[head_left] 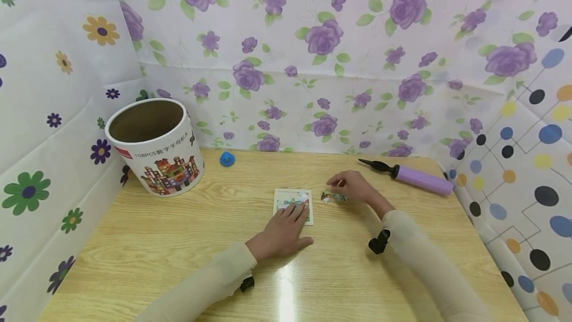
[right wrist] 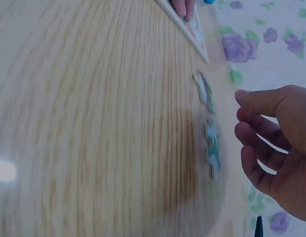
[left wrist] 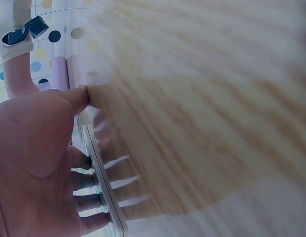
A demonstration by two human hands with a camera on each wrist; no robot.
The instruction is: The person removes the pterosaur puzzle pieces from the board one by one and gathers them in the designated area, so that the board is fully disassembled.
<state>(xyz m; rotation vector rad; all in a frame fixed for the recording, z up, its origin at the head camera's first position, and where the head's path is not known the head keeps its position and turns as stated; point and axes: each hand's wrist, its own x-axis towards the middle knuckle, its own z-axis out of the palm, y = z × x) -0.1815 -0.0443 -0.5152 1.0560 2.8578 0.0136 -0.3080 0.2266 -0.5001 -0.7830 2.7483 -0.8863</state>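
Note:
A small jigsaw puzzle in a pale square frame (head_left: 280, 194) lies flat on the wooden table. My left hand (head_left: 283, 232) rests on it, fingers extended across the picture and thumb spread toward the near right corner. In the left wrist view, the fingertips press along the thin puzzle board (left wrist: 107, 192). Just right of the frame lie loose puzzle pieces: a brown-and-green one (head_left: 325, 197) and a green-and-white one (right wrist: 212, 150). Above them hovers my right hand (head_left: 353, 187), with its fingers loosely bent. Nothing shows between its thumb and fingertips in the right wrist view.
A large white mug-shaped tub (head_left: 156, 148) printed with building blocks stands at the back left. Near the back edge sits a small blue toy (head_left: 227, 159). A purple hand pump (head_left: 422, 180) with a black nozzle lies at back right. Patterned cloth walls surround the table.

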